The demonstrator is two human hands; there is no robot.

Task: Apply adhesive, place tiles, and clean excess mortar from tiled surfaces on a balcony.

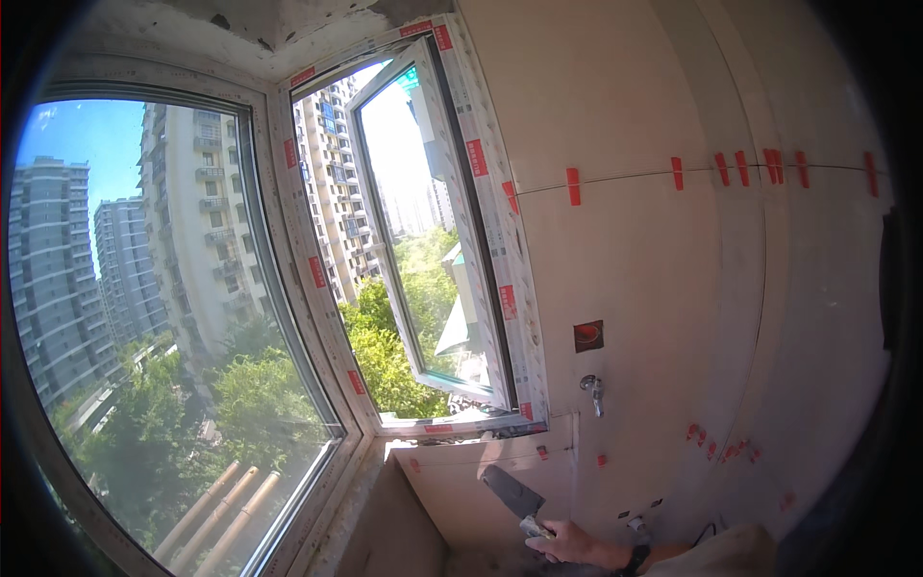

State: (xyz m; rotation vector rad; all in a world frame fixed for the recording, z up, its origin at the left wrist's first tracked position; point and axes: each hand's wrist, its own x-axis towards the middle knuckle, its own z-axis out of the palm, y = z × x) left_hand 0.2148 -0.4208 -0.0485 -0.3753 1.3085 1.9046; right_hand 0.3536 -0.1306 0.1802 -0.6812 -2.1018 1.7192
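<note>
My right hand (574,544) reaches in from the lower right, with a dark band on its wrist. Its fingers are wrapped round the handle of a trowel (513,491). The trowel's broad grey blade points up and to the left, in front of the tiled wall (635,250) under the window; whether it touches the tiles I cannot tell. Closest above the blade is the rough sill (481,435). My left hand is out of the picture.
An open window sash (433,231) stands beside a large fixed pane (173,317). Red tile spacers (573,187) stick out of the joints. A metal tap (593,394) juts from the wall below a red-lined socket hole (588,335). A white pipe fitting (636,524) sits low.
</note>
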